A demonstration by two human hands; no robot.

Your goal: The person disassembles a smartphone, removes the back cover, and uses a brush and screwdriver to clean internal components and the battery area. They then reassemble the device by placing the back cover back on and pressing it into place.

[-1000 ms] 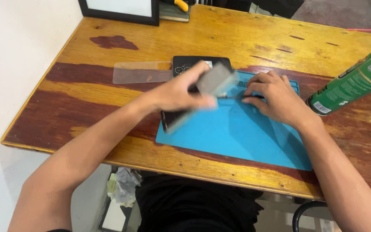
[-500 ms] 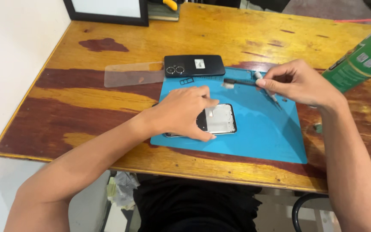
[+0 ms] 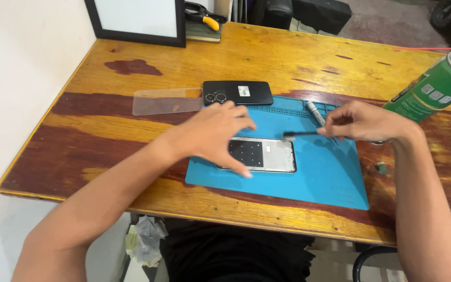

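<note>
two hands work over a blue mat (image 3: pixel 309 183) that lies on the wooden tabletop (image 3: pixel 267 57). the left hand (image 3: pixel 217 137) is spread open, its fingers (image 3: pixel 238 167) resting on and around the left end of an opened phone (image 3: pixel 267 155), which lies flat on the mat with its inner side up, a dark panel at the left and pale metal at the right. the right hand (image 3: pixel 366 122) is closed in a pinch on a thin dark tool (image 3: pixel 301 134), held nearly level, its tip just above the phone's upper right edge. a small silver pen-like tool (image 3: pixel 315 112) lies on the mat near the right hand. a black back cover (image 3: pixel 238 92) with camera rings sits at the mat's top edge, just beyond the left hand's fingertips, and a clear plastic sheet (image 3: pixel 165 101) lies beside it on the bare wood. a green spray can (image 3: pixel 437 86) leans in from the right. at the far edge stand a black-framed board (image 3: pixel 134 21) and yellow-handled pliers (image 3: pixel 204 15) on a small dark block
</note>
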